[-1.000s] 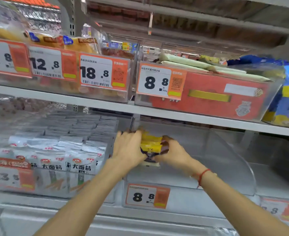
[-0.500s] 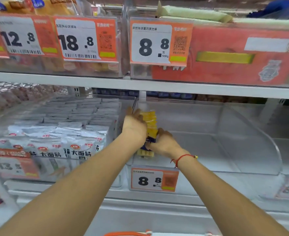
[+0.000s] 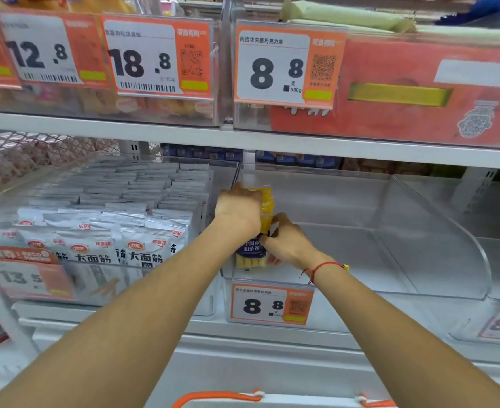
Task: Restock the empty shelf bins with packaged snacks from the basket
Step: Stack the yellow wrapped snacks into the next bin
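1. Two hands work at the front-left corner of the clear bin on the middle shelf. The step in hand, as judged, is seating a stack of snack packets inside the bin.
2. The left hand curls its fingers over the top of the stack. The fingertips are hidden behind the packets, so their exact spread cannot be told.
3. The right hand pinches the lower edge of the stack between thumb and curled fingers. A red cord bracelet sits on that wrist.
4. The packets stand upright against the bin's left wall, just behind the front lip. The remainder of the bin floor shows no other stock.
5. The next move likely calls for releasing the stack so that it stays upright, then reaching down to the basket, whose orange-trimmed rim shows at the bottom edge.
6. Readable writing:
   - The price tag on this bin reads "8.8".
   - The front packet carries dark-panel text, partly covered, ending "奶茶卷".
   - The neighbouring silver packets read "大面筋".
   - The upper-shelf tags read "12.8", "18.8" and "8.8 元 500g".
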